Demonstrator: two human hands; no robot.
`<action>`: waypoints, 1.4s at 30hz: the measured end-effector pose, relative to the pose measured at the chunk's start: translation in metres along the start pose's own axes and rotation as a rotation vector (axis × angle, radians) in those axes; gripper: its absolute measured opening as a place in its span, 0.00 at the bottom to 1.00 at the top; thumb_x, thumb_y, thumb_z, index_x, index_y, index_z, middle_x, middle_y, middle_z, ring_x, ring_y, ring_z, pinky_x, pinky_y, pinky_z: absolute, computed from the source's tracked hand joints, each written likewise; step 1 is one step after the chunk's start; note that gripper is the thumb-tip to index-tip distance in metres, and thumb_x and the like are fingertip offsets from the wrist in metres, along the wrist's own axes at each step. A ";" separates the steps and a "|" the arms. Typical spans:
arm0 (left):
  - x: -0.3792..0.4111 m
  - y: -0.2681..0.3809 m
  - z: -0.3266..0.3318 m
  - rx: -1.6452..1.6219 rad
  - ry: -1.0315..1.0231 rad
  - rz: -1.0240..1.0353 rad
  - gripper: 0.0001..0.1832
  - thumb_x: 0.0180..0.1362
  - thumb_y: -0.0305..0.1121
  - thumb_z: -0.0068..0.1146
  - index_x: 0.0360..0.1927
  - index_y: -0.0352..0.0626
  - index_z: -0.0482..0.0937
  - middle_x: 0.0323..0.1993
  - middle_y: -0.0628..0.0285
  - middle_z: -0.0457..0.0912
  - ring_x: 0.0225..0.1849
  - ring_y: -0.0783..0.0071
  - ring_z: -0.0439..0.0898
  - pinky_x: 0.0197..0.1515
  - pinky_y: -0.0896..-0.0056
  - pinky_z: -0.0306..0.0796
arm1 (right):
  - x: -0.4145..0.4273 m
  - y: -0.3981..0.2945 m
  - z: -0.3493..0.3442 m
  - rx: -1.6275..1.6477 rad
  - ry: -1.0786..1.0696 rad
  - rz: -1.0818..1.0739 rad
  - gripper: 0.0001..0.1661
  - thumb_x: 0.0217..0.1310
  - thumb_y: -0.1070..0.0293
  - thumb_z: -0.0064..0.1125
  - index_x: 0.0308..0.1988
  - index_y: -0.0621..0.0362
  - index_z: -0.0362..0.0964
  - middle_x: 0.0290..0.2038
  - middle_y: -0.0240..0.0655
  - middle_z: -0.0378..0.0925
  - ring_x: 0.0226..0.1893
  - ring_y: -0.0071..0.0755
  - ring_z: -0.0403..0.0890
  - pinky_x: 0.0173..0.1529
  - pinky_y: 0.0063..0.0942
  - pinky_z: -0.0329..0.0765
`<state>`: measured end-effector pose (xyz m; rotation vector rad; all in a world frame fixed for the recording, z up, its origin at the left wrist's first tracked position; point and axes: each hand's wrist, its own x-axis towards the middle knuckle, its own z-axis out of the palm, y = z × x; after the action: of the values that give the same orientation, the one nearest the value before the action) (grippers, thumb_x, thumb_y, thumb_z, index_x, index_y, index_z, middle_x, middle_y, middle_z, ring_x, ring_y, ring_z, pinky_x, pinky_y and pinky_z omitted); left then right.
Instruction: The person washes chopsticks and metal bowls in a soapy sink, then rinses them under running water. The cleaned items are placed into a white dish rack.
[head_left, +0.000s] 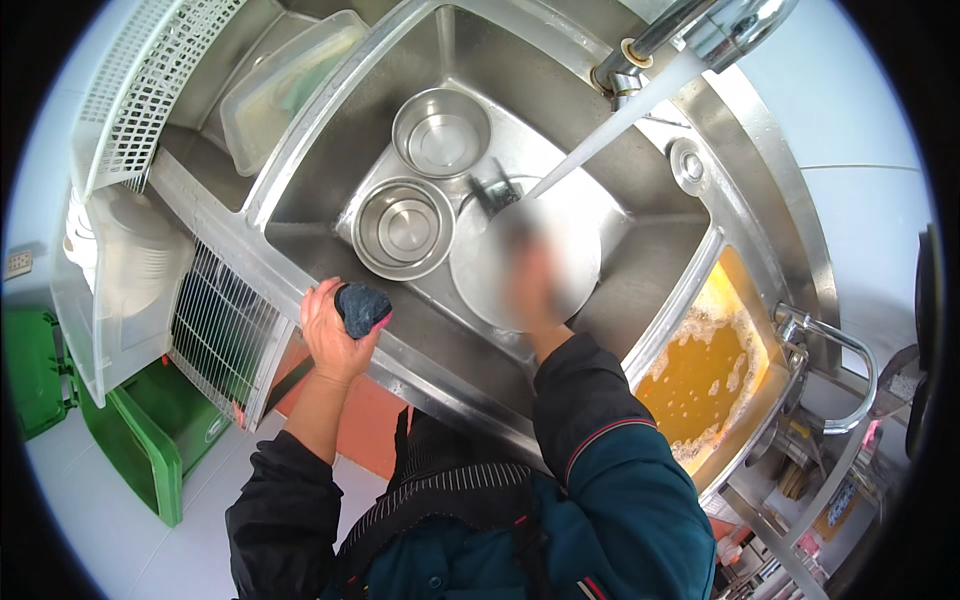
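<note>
My left hand (334, 334) is closed around a dark grey scouring pad (363, 309) with a pink edge, at the front rim of a stainless steel sink (450, 382). Reaching into the middle basin, my right hand (534, 277) lies over a large round pale vessel (480, 277); a blur covers the hand, so its hold is unclear. Water runs from a chrome faucet (739, 30) down to this vessel. Beside it stand two round steel bowls, one (442, 133) farther back and one (403, 229) nearer me. A dark object (495, 191) lies behind the vessel.
The right basin (697, 382) holds orange-brown liquid with foam. In the left basin leans a translucent plastic container (292, 90). A white perforated basket (150, 90), a wire rack (221, 322) and a clear bin with stacked white dishes (139, 255) are at left, above a green bin (142, 450).
</note>
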<state>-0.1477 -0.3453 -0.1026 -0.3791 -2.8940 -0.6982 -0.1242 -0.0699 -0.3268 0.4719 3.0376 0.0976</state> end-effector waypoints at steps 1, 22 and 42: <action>-0.003 -0.002 0.001 0.004 0.004 -0.019 0.27 0.32 0.38 0.63 0.38 0.38 0.69 0.41 0.52 0.69 0.43 0.52 0.68 0.54 0.51 0.52 | -0.007 -0.002 -0.009 -0.008 -0.052 -0.177 0.38 0.47 0.60 0.51 0.58 0.51 0.46 0.58 0.46 0.44 0.57 0.53 0.49 0.53 0.55 0.50; -0.009 -0.005 0.001 -0.008 0.022 -0.064 0.27 0.32 0.38 0.64 0.38 0.37 0.69 0.42 0.51 0.70 0.45 0.53 0.67 0.55 0.52 0.52 | 0.021 -0.038 -0.076 0.370 -0.314 -0.153 0.43 0.41 0.60 0.60 0.56 0.53 0.48 0.52 0.48 0.57 0.53 0.49 0.58 0.52 0.44 0.59; -0.008 -0.005 -0.001 0.001 0.011 -0.055 0.26 0.32 0.38 0.64 0.37 0.38 0.70 0.41 0.52 0.70 0.44 0.53 0.68 0.54 0.51 0.53 | 0.023 -0.021 -0.050 0.587 -0.335 0.092 0.38 0.45 0.60 0.55 0.53 0.61 0.49 0.43 0.55 0.65 0.42 0.54 0.69 0.44 0.40 0.68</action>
<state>-0.1413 -0.3512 -0.1055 -0.2959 -2.9039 -0.7050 -0.1564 -0.0856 -0.2795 0.5859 2.6670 -0.7998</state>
